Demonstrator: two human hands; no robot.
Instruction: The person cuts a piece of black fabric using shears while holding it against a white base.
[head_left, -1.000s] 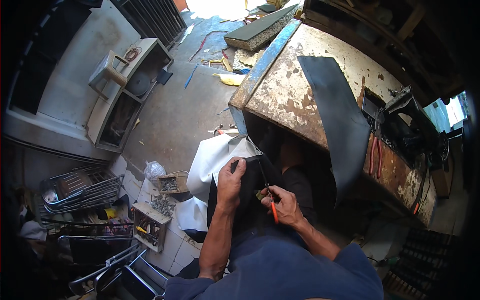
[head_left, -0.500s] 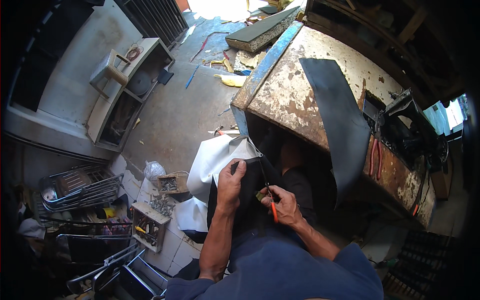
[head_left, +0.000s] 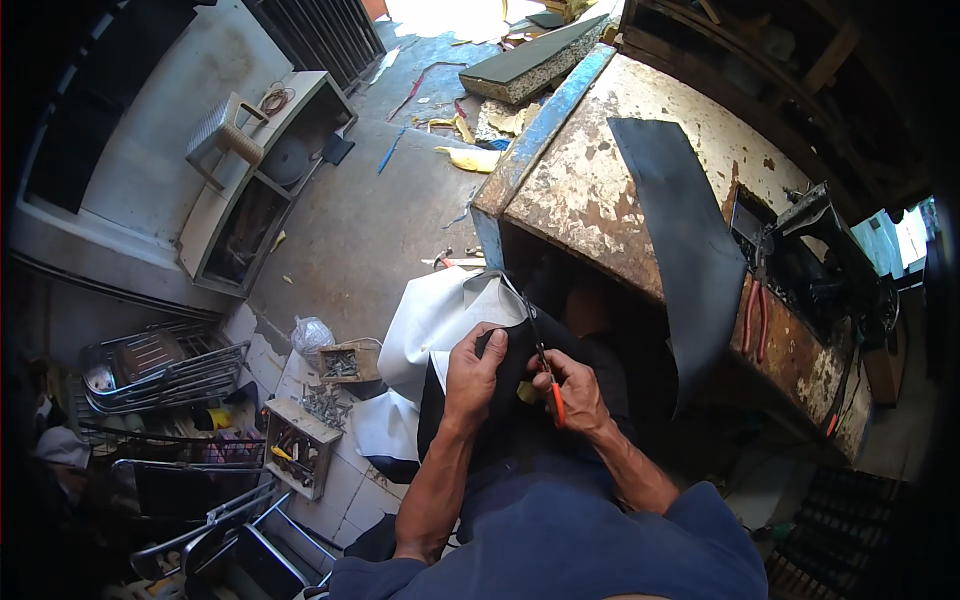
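Observation:
My left hand point(head_left: 474, 375) is closed on a sheet of vinyl-like material point(head_left: 430, 310), white on one side and black on the other. The thumb presses on its black side, and the sheet hangs in folds over my lap. To the right, my right hand point(head_left: 578, 392) is wrapped round a pair of scissors point(head_left: 557, 402) with orange handles. Their dark blades point up and slightly left, at the edge of the sheet beside my left hand. How far the blades are apart is hard to make out. A small yellowish piece point(head_left: 527, 391) shows beside my right fingers.
A worn workbench point(head_left: 560, 190) at the right carries a black sheet point(head_left: 680, 230), red-handled pliers point(head_left: 756, 320) and a black sewing machine point(head_left: 820, 260). Wooden boxes of hardware point(head_left: 300, 445) and metal chair frames point(head_left: 170, 370) are at the left. A hammer point(head_left: 443, 260) lies on the floor ahead.
Both my hands have shifted slightly, the left one to the right. The scissors have moved up a little along the sheet's edge, and the blades show more plainly.

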